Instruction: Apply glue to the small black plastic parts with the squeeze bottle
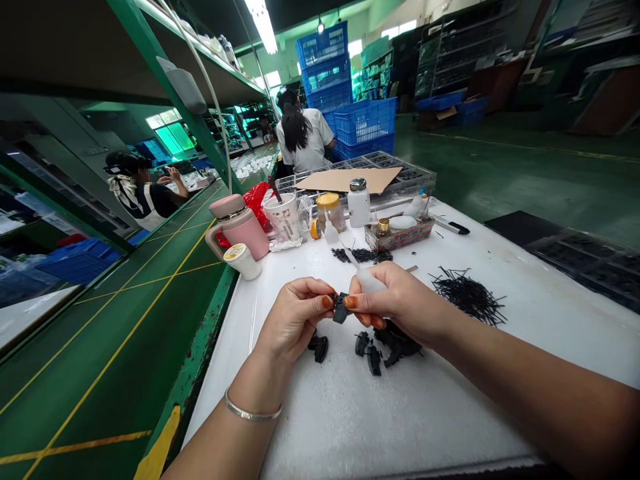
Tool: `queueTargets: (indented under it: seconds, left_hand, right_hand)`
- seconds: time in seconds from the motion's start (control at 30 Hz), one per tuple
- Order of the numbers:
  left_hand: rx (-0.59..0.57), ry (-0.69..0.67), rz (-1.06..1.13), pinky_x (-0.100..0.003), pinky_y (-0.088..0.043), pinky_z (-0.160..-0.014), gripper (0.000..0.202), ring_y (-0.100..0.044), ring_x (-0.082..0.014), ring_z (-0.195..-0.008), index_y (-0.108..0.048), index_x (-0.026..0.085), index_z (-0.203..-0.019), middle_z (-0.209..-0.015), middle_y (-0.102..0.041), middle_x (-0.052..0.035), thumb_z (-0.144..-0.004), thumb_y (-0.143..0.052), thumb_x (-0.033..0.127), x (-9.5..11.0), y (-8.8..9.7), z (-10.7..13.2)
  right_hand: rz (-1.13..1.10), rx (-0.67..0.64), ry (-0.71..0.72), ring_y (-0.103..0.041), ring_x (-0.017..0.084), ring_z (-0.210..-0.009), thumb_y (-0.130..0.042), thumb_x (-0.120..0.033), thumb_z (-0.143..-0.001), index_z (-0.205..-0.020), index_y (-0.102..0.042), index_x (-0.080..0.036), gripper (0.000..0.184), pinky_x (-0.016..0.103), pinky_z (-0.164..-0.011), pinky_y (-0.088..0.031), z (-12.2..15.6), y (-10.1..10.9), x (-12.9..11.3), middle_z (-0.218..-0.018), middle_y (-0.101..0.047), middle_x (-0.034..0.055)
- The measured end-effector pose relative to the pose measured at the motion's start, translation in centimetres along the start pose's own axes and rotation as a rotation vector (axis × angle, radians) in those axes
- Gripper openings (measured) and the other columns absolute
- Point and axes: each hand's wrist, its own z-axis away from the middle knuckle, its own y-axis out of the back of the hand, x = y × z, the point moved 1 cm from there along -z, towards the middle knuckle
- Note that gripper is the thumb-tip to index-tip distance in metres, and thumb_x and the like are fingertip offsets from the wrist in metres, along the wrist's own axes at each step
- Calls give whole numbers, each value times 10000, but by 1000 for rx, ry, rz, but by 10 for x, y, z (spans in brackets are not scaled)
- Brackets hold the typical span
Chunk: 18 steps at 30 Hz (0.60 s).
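Observation:
My left hand [295, 317] and my right hand [400, 300] meet over the white table [350, 413] and pinch a small black plastic part [341, 308] between their fingertips. In my right hand there is also a small white squeeze bottle [367, 280], its thin nozzle pointing up and to the left. Under my hands lie several more small black parts [385, 347] on the table. A silver bracelet [250, 412] circles my left wrist.
A heap of thin black pins [467, 293] lies to the right, smaller black bits [360, 255] further back. Behind stand a pink mug [240, 227], jars, a white bottle [359, 203] and a small tray [397, 235]. A green conveyor [125, 320] runs left; two people work beyond.

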Motion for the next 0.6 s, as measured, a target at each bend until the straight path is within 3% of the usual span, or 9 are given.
queueTargets:
  seconds: [0.4,0.6]
  left_hand:
    - [-19,-124,-172,-180,-485,-499,132,-608,-92,-542,-726,161,-589,-629,-652,-1,-534,-821,88,3,-2,1]
    - [-16,-161,-203,-183,-482,-509,147,-604,-94,-549,-718,158,-568,-614,-645,-2,-527,-797,42,2,-2,0]
  right_hand:
    - [-159,0,-150,-398,48,-403,-708,-227,-651,-573,-525,-137,219,188,-403,-228,1,-1,4,-479,-521,-23]
    - [-96,57,-95,-391,51,-410,-692,-240,-676,-588,-524,-142,214,188,-405,-237,2,-4,4,-481,-530,-24]
